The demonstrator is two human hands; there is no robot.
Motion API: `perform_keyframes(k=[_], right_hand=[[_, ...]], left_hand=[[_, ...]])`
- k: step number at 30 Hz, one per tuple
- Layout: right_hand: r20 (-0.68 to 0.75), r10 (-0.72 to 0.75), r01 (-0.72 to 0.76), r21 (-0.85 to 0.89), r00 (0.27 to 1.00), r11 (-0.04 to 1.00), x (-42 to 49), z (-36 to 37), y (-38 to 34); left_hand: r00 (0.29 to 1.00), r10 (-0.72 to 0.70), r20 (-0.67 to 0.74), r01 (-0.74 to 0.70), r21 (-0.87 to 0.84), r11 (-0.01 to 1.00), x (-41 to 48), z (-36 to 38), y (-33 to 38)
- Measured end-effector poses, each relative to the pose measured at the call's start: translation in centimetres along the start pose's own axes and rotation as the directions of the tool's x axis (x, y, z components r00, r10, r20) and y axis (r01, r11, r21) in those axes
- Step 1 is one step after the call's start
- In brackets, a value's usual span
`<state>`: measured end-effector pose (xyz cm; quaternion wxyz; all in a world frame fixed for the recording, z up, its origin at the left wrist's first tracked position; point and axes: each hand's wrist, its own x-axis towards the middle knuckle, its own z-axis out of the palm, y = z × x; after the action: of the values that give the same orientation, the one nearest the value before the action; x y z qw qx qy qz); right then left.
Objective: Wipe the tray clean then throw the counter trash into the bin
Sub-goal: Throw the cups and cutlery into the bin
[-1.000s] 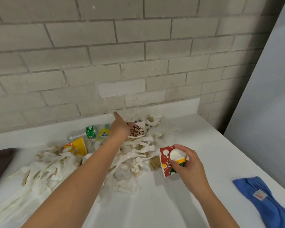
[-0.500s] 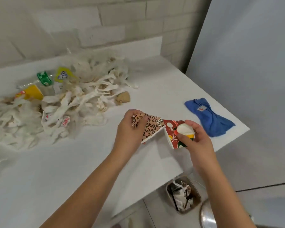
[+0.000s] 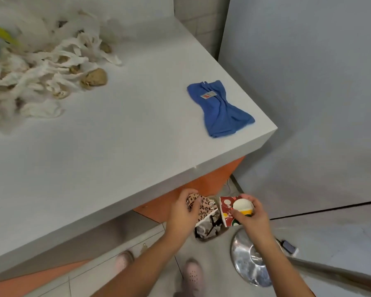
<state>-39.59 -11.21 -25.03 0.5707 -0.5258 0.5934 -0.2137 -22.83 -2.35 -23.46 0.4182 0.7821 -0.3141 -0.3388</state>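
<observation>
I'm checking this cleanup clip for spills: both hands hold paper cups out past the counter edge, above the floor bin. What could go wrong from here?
1. The bin mouth looks small and is partly hidden by the leopard-print cup in the left hand; a drop could miss and hit the floor.
2. The right hand grips the red cup beside the bin rather than over it.
3. The shredded paper pile remains on the counter, so more trips are needed.

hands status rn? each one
Left hand: closed, holding the leopard-print cup over the bin.
Right hand: closed, holding the red cup.
</observation>
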Motion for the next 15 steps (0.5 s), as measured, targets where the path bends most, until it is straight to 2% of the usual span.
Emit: perform_keyframes(k=[3, 7, 9, 12, 15], right_hand=[[-0.066, 0.081, -0.089, -0.133, 0.995, 0.987, 3.6, 1.4, 5.2], [-0.112, 0.158, -0.184, -0.288, 0.981, 0.940, 7.3, 3.5, 10.3], [-0.097, 0.164, -0.187, -0.326, 0.982, 0.927, 8.7, 4.5, 12.2], [0.021, 0.211, -0.187, -0.391, 0.977, 0.901, 10.2, 5.7, 14.0], [0.079, 0.248, -0.185, -0.463, 0.965, 0.867, 10.5, 6.2, 14.0]], left_hand=[[0.975, -0.221, -0.024, 0.222, 0.101, 0.970, 2.7, 4.3, -4.7], [0.914, -0.406, 0.005, 0.395, 0.223, 0.891, 6.0, 9.0, -10.5], [0.885, -0.461, 0.056, 0.437, 0.237, 0.868, 7.4, 10.6, -12.2], [0.831, -0.525, 0.185, 0.486, 0.219, 0.846, 8.8, 11.8, -13.7], [0.824, -0.515, 0.235, 0.444, 0.296, 0.846, 9.2, 11.6, -14.4]])
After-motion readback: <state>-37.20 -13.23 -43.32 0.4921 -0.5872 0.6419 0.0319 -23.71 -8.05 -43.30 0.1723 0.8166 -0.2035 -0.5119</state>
